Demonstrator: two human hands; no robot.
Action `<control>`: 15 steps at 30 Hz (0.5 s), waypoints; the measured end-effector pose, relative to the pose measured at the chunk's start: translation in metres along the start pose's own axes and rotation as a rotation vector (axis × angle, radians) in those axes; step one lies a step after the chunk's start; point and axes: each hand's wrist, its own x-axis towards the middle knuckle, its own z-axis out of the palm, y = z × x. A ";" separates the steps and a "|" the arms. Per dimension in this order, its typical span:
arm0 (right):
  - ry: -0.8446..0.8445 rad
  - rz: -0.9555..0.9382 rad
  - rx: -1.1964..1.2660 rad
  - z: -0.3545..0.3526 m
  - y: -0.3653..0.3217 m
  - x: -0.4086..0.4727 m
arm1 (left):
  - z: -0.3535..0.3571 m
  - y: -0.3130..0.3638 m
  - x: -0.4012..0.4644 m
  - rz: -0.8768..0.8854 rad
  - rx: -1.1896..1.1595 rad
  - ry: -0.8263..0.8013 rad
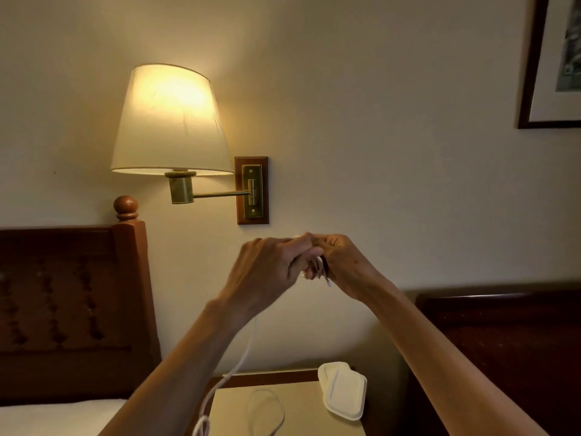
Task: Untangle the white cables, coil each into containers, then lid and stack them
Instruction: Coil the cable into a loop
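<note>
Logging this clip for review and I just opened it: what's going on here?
A person has both hands raised in front of the wall, the left hand and right hand pinching a small bundle of white cable between them. One strand hangs down past the left forearm toward the nightstand. Two white lids lean there beside a clear container. Nothing is stowed yet.

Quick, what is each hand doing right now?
Left hand: fingers curled, pinching the white cable.
Right hand: fingers curled round the same cable's loops.
</note>
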 end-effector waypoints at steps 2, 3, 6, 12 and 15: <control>-0.070 0.027 0.029 0.000 -0.001 -0.005 | 0.000 -0.005 0.003 -0.048 0.010 0.050; -0.096 0.046 0.047 0.000 -0.001 -0.007 | 0.002 -0.008 0.004 -0.108 -0.020 0.049; -0.152 0.095 0.101 -0.001 -0.004 -0.012 | 0.009 -0.017 -0.001 -0.319 -0.265 -0.009; -0.220 0.162 0.205 0.000 -0.008 -0.011 | 0.007 -0.006 -0.014 -0.540 -0.858 -0.209; -0.246 0.225 0.325 0.002 -0.006 -0.009 | 0.009 -0.010 -0.016 -0.575 -0.962 -0.159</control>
